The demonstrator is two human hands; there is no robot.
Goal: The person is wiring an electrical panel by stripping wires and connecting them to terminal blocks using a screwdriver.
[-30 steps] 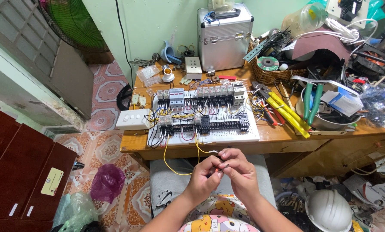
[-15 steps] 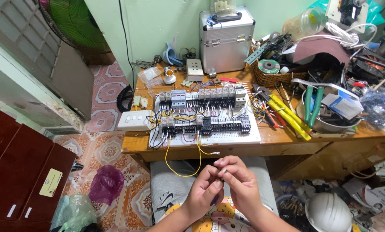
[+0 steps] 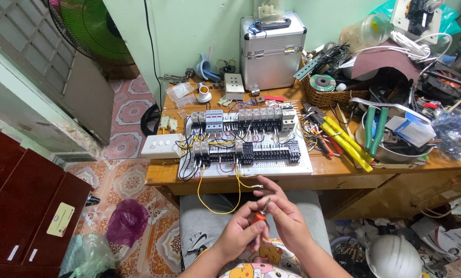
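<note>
My left hand (image 3: 242, 230) and my right hand (image 3: 284, 219) meet over my lap, below the front edge of the wooden table (image 3: 338, 170). Between them is a small tool with an orange handle (image 3: 260, 216) and a thin metal tip; my left hand grips the handle and my right fingers pinch at the tip. A yellow wire (image 3: 217, 208) loops down from the white panel of breakers and relays (image 3: 243, 141) on the table to just above my hands. Its loose end (image 3: 257, 186) hangs near my right fingers.
A silver metal case (image 3: 271, 44), a wicker basket (image 3: 325, 90), yellow-handled and green-handled pliers (image 3: 346, 141) and a metal bowl of clutter crowd the table's right side. A white switch plate (image 3: 161, 145) sits at the left edge. A white helmet (image 3: 392, 255) and purple bag (image 3: 127, 221) lie on the floor.
My hands have dropped lower, toward my lap and away from the table edge. The view has shifted slightly; the orange-handled tool now shows between my fingers.
</note>
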